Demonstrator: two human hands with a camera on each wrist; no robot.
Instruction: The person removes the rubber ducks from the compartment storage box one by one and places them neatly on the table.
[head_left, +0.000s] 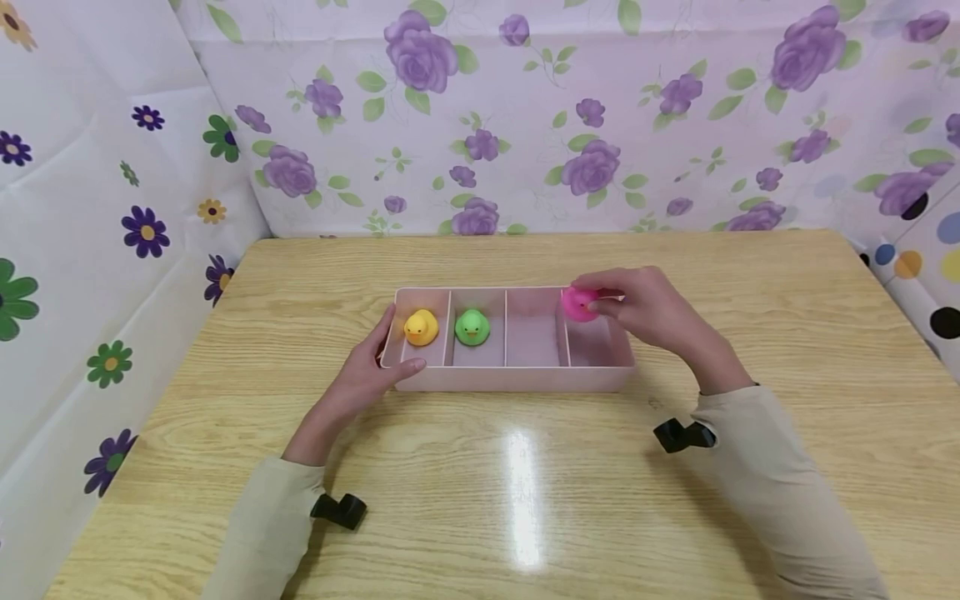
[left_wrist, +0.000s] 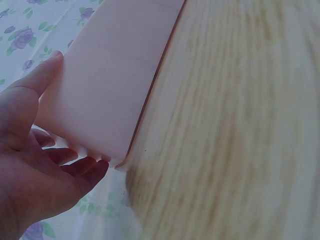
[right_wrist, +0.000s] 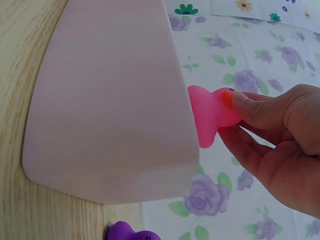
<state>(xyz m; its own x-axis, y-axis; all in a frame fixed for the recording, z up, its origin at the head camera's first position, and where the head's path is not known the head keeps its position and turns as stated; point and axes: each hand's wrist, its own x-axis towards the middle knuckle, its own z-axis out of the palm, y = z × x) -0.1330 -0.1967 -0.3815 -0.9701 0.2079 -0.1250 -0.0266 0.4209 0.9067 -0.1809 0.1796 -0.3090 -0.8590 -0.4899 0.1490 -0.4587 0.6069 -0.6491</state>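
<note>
Right hand [head_left: 645, 307] is pinching pink duck [head_left: 579, 305] near rightmost divider [head_left: 567, 347]; left hand [head_left: 366, 367] is gripping box [head_left: 517, 380]. Yellow duck [head_left: 422, 327] and green duck [head_left: 472, 327] are occupying left compartments [head_left: 491, 352]; purple duck [right_wrist: 131, 232] is sitting outside.

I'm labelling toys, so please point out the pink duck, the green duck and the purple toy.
Pink duck [right_wrist: 206, 117], right wrist view, on its body.
Green duck [head_left: 472, 326], head view, on its head.
Purple toy [right_wrist: 122, 232], right wrist view, left visible bulge.

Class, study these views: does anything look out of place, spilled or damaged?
One thing: the purple duck, in the right wrist view, sits outside the box, while the yellow duck and green duck sit inside it. Nothing looks spilled or damaged.
</note>
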